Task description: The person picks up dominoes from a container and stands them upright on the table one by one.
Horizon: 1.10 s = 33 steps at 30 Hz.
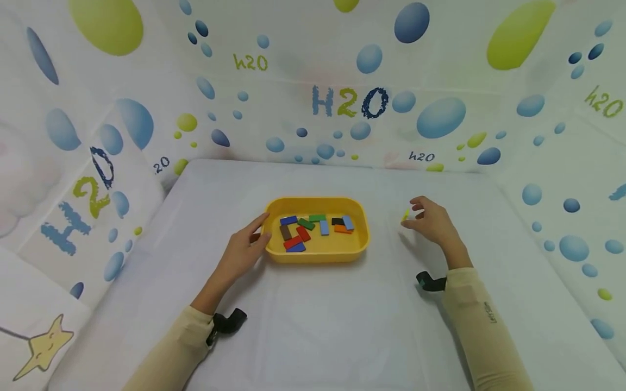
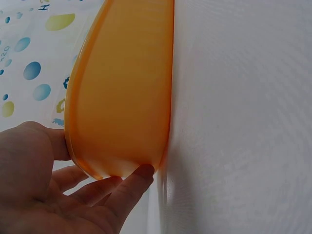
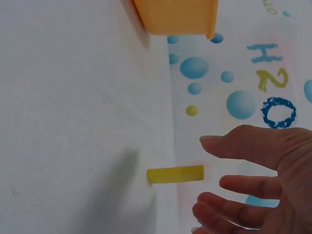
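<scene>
At the middle of a white-covered desk (image 1: pixel 318 315), a yellow tray (image 1: pixel 313 258), shallow and round-cornered, long sides running left to right. Held at its left end by the left hand (image 1: pixel 239 250): thumb at the rim and fingers against the outer wall in the left wrist view, this grip clamped on the tray. Apart from the tray, off to its right, the right hand (image 1: pixel 432 221), thumb and fingers spread about a small yellow block (image 3: pixel 175 174). In the right wrist view, visible gaps between the block and the digits, this grip apart. Block roughly on end, just beside the fingertips; impossible to tell whether in contact with the desk. Inside the tray, flat rectangular blocks at mixed angles: toward the left, two blue blocks (image 1: pixel 288 220), a brown block (image 1: pixel 285 233) and two red blocks (image 1: pixel 303 234); in the middle, two green blocks (image 1: pixel 317 218) and a light blue block (image 1: pixel 324 227); toward the right, a black block (image 1: pixel 337 221), an orange block (image 1: pixel 343 229) and a second light blue block (image 1: pixel 348 222), seemingly overlapping both. On both arms, beige sleeves (image 1: pixel 469 304) and black wrist devices (image 1: pixel 235 319). Behind, a white backdrop (image 1: pixel 293 43) with blue and green spots and "H2O" lettering.
</scene>
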### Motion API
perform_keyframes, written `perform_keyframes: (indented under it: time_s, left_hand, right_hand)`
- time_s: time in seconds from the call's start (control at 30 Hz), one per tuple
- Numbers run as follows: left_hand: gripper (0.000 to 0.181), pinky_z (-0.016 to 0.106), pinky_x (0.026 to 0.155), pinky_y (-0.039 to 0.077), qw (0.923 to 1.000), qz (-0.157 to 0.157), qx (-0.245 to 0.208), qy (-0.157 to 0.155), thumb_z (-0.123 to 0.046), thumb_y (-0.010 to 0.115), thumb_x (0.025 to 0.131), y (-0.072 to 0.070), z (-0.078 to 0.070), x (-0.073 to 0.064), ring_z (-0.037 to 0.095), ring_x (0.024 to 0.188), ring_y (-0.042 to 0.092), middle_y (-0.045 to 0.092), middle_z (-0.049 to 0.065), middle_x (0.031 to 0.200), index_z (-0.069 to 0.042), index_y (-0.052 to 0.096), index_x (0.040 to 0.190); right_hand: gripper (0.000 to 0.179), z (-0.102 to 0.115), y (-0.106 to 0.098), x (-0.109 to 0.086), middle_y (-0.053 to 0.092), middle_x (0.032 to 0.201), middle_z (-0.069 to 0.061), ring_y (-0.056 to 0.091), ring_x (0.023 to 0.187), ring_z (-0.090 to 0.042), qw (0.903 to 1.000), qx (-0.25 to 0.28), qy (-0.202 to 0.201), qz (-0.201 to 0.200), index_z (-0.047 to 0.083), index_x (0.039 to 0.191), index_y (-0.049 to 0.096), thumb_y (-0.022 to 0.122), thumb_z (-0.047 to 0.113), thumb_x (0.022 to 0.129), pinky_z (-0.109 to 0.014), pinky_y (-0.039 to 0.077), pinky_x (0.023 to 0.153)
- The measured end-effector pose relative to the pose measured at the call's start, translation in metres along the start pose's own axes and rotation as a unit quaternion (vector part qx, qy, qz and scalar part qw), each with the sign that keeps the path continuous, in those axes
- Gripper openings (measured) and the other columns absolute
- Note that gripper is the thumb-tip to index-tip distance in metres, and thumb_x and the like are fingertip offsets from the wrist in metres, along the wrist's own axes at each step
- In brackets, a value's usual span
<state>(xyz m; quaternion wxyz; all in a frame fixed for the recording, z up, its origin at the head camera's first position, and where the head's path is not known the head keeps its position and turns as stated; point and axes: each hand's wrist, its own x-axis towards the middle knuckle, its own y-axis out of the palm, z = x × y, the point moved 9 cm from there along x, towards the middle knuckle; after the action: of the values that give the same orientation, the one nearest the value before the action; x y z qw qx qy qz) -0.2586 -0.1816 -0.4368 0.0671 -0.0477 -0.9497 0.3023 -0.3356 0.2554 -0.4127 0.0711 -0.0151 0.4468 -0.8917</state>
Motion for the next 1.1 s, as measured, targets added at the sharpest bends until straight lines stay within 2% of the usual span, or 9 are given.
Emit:
perform_keyframes:
  time_s: [0.23,0.43,0.6,0.9,1.1]
  left_hand:
    - [0.058,0.052,0.101,0.052,1.0,-0.005,0.002,0.007,-0.022,0.057,0.108,-0.004,-0.002,0.002,0.045,0.13,0.056,0.041,0.018,0.16,-0.017,0.039,0.163]
    - [0.058,0.052,0.103,0.05,1.0,-0.006,-0.002,0.004,-0.024,0.056,0.108,-0.002,-0.003,0.003,0.044,0.133,0.053,0.041,0.017,0.161,-0.017,0.039,0.163]
    - [0.059,0.052,0.103,0.05,1.0,-0.003,-0.003,0.003,-0.025,0.056,0.108,-0.001,-0.003,0.004,0.045,0.133,0.053,0.04,0.017,0.162,-0.018,0.038,0.163]
    - [0.059,0.052,0.102,0.051,1.0,0.0,0.001,-0.002,-0.026,0.056,0.108,-0.001,0.0,0.001,0.045,0.133,0.053,0.039,0.017,0.162,-0.019,0.037,0.163]
    - [0.058,0.052,0.101,0.052,1.0,0.004,-0.004,-0.005,-0.025,0.056,0.108,0.001,0.001,0.001,0.045,0.131,0.054,0.039,0.018,0.162,-0.019,0.038,0.163]
  right_hand:
    - [0.056,0.035,-0.012,-0.006,0.058,0.135,-0.027,0.057,0.12,-0.042,0.9986,-0.015,-0.02,-0.046,-0.004,0.139,0.053,0.077,0.018,0.093,-0.057,0.051,0.098]
    - [0.042,0.072,-0.013,-0.011,0.065,0.124,-0.022,0.062,0.111,-0.038,0.9933,-0.001,-0.084,-0.079,-0.003,0.129,0.061,0.077,0.014,0.093,-0.053,0.054,0.093]
    - [0.037,0.097,-0.004,-0.011,0.069,0.116,-0.018,0.066,0.103,-0.034,0.9886,0.016,-0.12,-0.09,0.0,0.126,0.064,0.078,0.011,0.093,-0.049,0.057,0.089]
    - [0.038,0.135,0.029,-0.008,0.07,0.116,-0.017,0.065,0.102,-0.032,0.9838,0.038,-0.164,-0.062,0.0,0.128,0.064,0.078,0.008,0.093,-0.046,0.059,0.089]
    - [0.037,0.144,0.054,-0.001,0.07,0.118,-0.018,0.064,0.102,-0.029,0.9845,0.04,-0.17,-0.018,-0.003,0.128,0.065,0.077,0.005,0.093,-0.044,0.058,0.092]
